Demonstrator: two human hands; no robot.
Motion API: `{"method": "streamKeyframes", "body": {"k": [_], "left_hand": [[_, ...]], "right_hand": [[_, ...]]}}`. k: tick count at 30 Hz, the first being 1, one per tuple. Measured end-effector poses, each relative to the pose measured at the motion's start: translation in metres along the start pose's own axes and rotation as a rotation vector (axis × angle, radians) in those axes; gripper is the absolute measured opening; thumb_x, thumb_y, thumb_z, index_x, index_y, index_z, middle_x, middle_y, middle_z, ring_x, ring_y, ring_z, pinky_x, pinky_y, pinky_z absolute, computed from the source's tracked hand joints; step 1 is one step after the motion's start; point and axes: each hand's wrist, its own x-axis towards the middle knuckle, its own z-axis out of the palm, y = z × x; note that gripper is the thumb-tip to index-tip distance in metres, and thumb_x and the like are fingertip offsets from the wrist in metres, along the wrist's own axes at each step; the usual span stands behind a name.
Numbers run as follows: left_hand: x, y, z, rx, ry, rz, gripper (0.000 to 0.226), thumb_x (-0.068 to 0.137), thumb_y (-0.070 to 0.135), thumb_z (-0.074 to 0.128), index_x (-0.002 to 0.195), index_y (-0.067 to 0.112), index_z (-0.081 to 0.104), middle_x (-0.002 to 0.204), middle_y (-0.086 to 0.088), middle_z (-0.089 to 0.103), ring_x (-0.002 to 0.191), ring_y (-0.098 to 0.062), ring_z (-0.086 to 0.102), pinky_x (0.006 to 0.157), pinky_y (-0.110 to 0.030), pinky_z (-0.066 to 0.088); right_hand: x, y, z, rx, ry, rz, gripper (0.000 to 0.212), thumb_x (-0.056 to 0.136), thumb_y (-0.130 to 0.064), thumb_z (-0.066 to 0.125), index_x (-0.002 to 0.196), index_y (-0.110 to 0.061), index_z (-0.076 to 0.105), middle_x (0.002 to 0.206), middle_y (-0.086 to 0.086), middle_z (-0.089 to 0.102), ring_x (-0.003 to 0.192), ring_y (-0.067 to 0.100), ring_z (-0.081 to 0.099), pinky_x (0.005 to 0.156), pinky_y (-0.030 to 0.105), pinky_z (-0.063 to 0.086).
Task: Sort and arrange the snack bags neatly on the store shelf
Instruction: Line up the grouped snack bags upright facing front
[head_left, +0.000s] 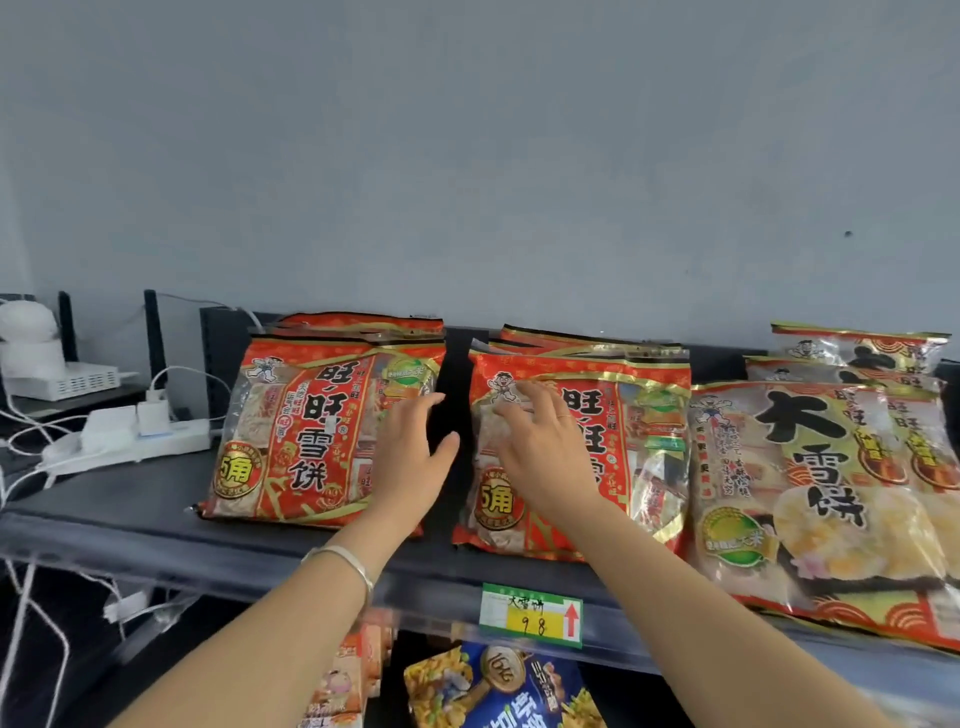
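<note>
3 stacks of snack bags lean back on the dark shelf (130, 525), filling the frame's lower half from 9 o'clock to 3 o'clock. The middle red bag (623, 457) stands at the centre, with the right hand (540, 447) laid flat on its upper left face, fingers spread and not gripping; a ring shows on 1 finger. At 9 o'clock from it, across a narrow dark gap, the left red bag (311, 431) stands with the left hand (415, 457) against its right edge, fingers loosely apart, thumb out over the gap; whether the palm presses the bag is hard to tell. More bags behind each front bag show only as top edges, so their count is unclear. At 3 o'clock the clear-fronted bags (810, 493) run off the frame edge. A green and yellow price tag (530, 616) hangs at 6 o'clock, and below it a blue bag (509, 691) is cut off. At 9 o'clock a white power strip (130, 441) lies among tangled cables.
</note>
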Motion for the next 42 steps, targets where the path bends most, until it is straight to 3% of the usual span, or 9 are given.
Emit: {"method": "streamKeyframes", "body": {"k": [9,19,22,25,28,32,36,38,42], "left_hand": [[0.047,-0.097,-0.084,0.028,0.139,-0.127,0.048,0.088,0.024,0.062,0.133,0.018,0.046,0.136,-0.005,0.045,0.129,-0.02,0.038,0.106,-0.036,0.032],[0.145,-0.171,-0.125,-0.068,0.119,-0.151,0.047,0.093,0.032,0.053,0.137,0.023,0.041,0.145,-0.005,0.038,0.131,-0.023,0.04,0.105,-0.044,0.033],[0.173,-0.189,-0.126,-0.276,0.037,-0.253,0.043,0.095,0.039,0.046,0.136,0.026,0.04,0.143,-0.007,0.037,0.127,-0.025,0.043,0.105,-0.049,0.037],[0.194,-0.205,-0.124,-0.547,0.0,-0.417,0.049,0.098,0.039,0.041,0.143,0.02,0.032,0.147,-0.007,0.034,0.132,-0.022,0.037,0.104,-0.036,0.033],[0.212,-0.219,-0.119,-0.601,-0.087,-0.546,0.06,0.097,0.045,0.042,0.147,0.018,0.025,0.151,-0.007,0.032,0.136,-0.026,0.033,0.106,-0.039,0.028],[0.235,-0.221,-0.11,-0.734,-0.218,-0.631,0.048,0.093,0.048,0.049,0.127,0.014,0.051,0.115,-0.016,0.064,0.092,-0.031,0.066,0.078,-0.039,0.053],[0.241,-0.215,-0.097,-0.762,-0.337,-0.684,0.036,0.093,0.046,0.05,0.101,0.014,0.063,0.076,-0.013,0.071,0.063,-0.028,0.067,0.061,-0.033,0.054],[0.242,-0.217,-0.091,-0.764,-0.366,-0.681,0.039,0.092,0.047,0.051,0.108,0.013,0.061,0.083,-0.015,0.07,0.068,-0.03,0.067,0.064,-0.036,0.054],[0.245,-0.212,-0.083,-0.773,-0.365,-0.652,0.038,0.093,0.045,0.05,0.112,0.013,0.059,0.095,-0.017,0.067,0.077,-0.032,0.065,0.073,-0.039,0.052]], "right_hand": [[0.074,-0.095,0.039,0.01,-0.1,-0.148,0.047,0.096,-0.033,0.049,0.141,-0.02,0.043,0.15,0.008,0.035,0.141,0.028,0.025,0.114,0.042,0.027],[0.171,-0.149,0.077,0.004,-0.091,-0.007,0.043,0.102,-0.037,0.035,0.14,-0.021,0.044,0.141,0.003,0.048,0.135,0.023,0.038,0.111,0.042,0.028],[0.196,-0.149,0.082,0.015,-0.119,0.049,0.041,0.103,-0.034,0.031,0.135,-0.018,0.051,0.135,0.006,0.054,0.127,0.026,0.046,0.106,0.044,0.035],[0.223,-0.142,0.084,-0.038,-0.172,0.081,0.039,0.102,-0.03,0.032,0.134,-0.017,0.052,0.132,0.008,0.055,0.122,0.029,0.05,0.102,0.044,0.039],[0.25,-0.133,0.089,-0.086,-0.244,0.119,0.041,0.1,-0.026,0.037,0.139,-0.018,0.046,0.139,0.008,0.05,0.125,0.03,0.047,0.103,0.044,0.038],[0.279,-0.128,0.103,-0.152,-0.329,0.145,0.041,0.098,-0.019,0.038,0.139,-0.016,0.043,0.138,0.01,0.05,0.124,0.032,0.048,0.106,0.046,0.034],[0.292,-0.12,0.113,-0.153,-0.353,0.202,0.032,0.095,-0.012,0.04,0.124,-0.017,0.053,0.119,0.008,0.06,0.102,0.028,0.055,0.092,0.039,0.04],[0.294,-0.115,0.114,-0.187,-0.328,0.207,0.028,0.093,-0.008,0.044,0.115,-0.016,0.058,0.107,0.006,0.061,0.085,0.025,0.054,0.076,0.032,0.042],[0.289,-0.105,0.109,-0.226,-0.278,0.22,0.022,0.095,-0.008,0.046,0.112,-0.015,0.059,0.092,0.005,0.056,0.077,0.021,0.052,0.069,0.03,0.042]]}}
